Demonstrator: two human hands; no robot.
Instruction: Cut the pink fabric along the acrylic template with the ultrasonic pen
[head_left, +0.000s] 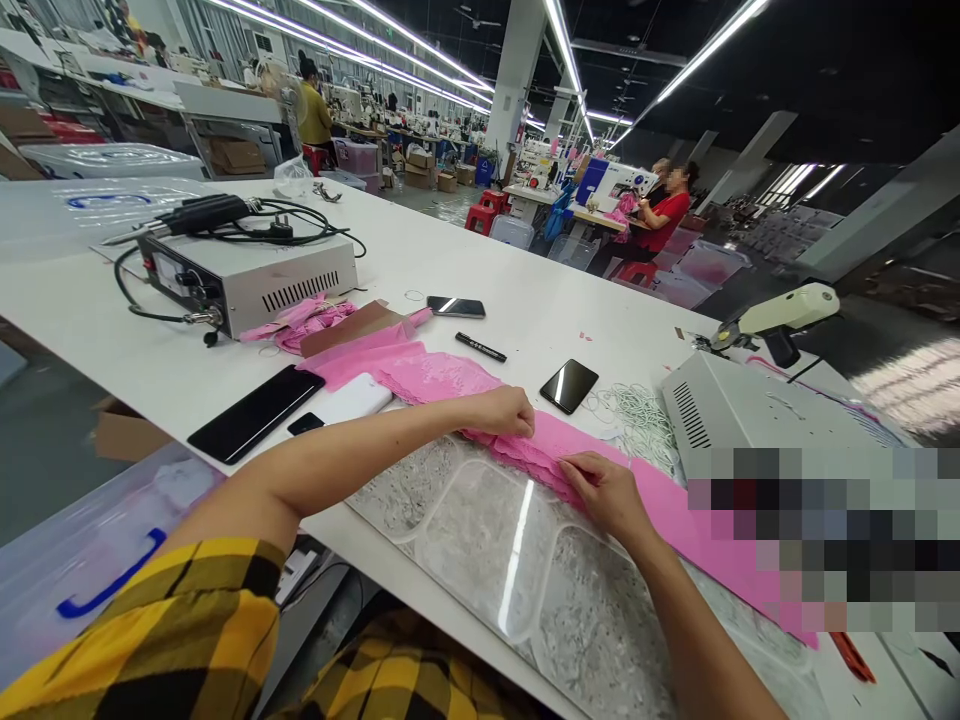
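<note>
A long strip of bright pink fabric (675, 505) with a lacy, ruffled edge runs slantwise across the table. My left hand (504, 410) is closed in a fist on the strip, near its middle, gripping the fabric. A short way to the right, my right hand (609, 490) pinches the ruffled near edge between thumb and fingers. Under the fabric's near side lies a glossy grey marbled sheet (480, 550) with rounded panel outlines. More pink lace (319, 325) is bunched at the strip's far left end, beside a piece of brown card (352, 328).
A grey box device (292, 280) carrying a cabled black handpiece (206, 212) stands back left. Phones (255, 415) and a black marker (481, 347) lie around the fabric. White elastic loops (645, 425) and a second grey machine (750, 405) sit right. A person in red (667, 210) works beyond.
</note>
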